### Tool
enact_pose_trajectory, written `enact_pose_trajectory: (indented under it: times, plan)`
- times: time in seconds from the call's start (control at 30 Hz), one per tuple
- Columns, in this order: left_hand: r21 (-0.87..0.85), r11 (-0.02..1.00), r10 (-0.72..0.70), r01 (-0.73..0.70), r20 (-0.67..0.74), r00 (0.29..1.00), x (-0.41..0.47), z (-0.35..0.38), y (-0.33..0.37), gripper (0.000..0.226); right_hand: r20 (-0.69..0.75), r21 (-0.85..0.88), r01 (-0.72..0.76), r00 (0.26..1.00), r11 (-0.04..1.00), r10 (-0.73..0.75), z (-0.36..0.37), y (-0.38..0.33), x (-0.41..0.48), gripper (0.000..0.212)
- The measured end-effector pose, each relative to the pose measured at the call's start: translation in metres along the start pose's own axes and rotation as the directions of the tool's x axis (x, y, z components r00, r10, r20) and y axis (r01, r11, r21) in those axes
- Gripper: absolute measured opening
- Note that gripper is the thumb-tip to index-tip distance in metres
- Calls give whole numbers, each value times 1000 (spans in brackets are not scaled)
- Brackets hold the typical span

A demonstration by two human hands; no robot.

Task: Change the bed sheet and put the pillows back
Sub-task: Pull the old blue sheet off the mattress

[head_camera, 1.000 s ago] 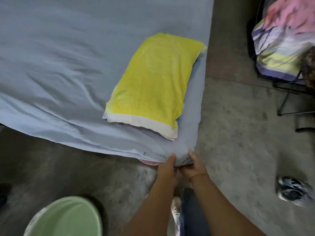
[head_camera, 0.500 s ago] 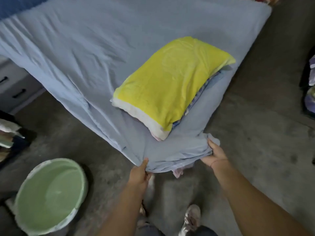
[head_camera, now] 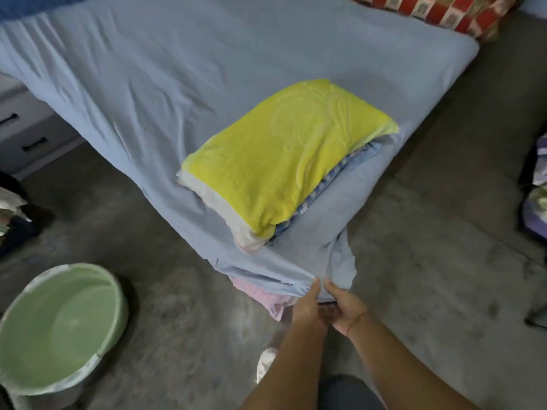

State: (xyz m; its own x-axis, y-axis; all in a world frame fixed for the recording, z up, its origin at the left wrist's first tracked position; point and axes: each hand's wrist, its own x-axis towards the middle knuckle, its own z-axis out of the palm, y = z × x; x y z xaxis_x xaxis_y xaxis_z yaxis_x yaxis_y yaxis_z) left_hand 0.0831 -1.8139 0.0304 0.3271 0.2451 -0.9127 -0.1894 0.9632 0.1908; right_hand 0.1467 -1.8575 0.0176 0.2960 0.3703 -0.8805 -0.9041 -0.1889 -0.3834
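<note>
A light blue bed sheet [head_camera: 183, 84] covers the mattress, wrinkled toward the left side. A yellow pillow [head_camera: 284, 155] lies near the bed's near corner, on top of a second blue patterned pillow [head_camera: 337, 184] that shows only at its edge. At that corner both hands meet under the hanging sheet. My left hand [head_camera: 307, 306] grips the sheet's edge from below. My right hand [head_camera: 344, 307] holds the sheet right beside it, fingers curled under the fabric. A loose flap of sheet [head_camera: 343, 261] hangs just above the hands. Pink fabric [head_camera: 266, 297] peeks out beneath the corner.
A pale green plastic basin [head_camera: 56, 327] stands on the concrete floor at lower left. A grey drawer unit [head_camera: 23, 134] sits left of the bed. A red patterned cushion [head_camera: 444, 10] lies at the far end. Striped bedding [head_camera: 535, 202] shows at the right edge. My shoe [head_camera: 265, 362] is below the hands.
Half a second ago my hands were apart, each holding the sheet's edge. They have come together at the bed's corner, and the view has shifted to show more of the bed.
</note>
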Motion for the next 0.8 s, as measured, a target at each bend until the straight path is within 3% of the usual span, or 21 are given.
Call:
enact_pose_trajectory:
  times: [0.1, 0.2, 0.37, 0.5, 0.6, 0.8]
  plan:
    - [-106, 990, 87, -91, -46, 995, 12, 17, -1, 40, -36, 66, 20, 999, 998, -18, 0, -15, 4, 30]
    - [-261, 953, 122, -156, -141, 982, 21, 19, 5, 42, 56, 80, -91, 995, 993, 87, 11, -24, 6, 29]
    - [-404, 858, 235, -319, -243, 941, 32, 17, 1, 36, 149, 65, -246, 961, 967, 235, 21, -59, 4, 46]
    - [-487, 781, 246, -391, -335, 909, 38, 15, -20, 49, 222, -51, -245, 942, 968, 250, 22, -82, 15, 47]
    - [-511, 759, 256, -403, -334, 907, 41, 22, -27, 50, 230, -79, -220, 945, 972, 233, 14, -93, 30, 35]
    - [-534, 705, 359, -467, -299, 884, 35, 21, -22, 51, 217, -215, -188, 948, 958, 234, 1, -117, 67, 40]
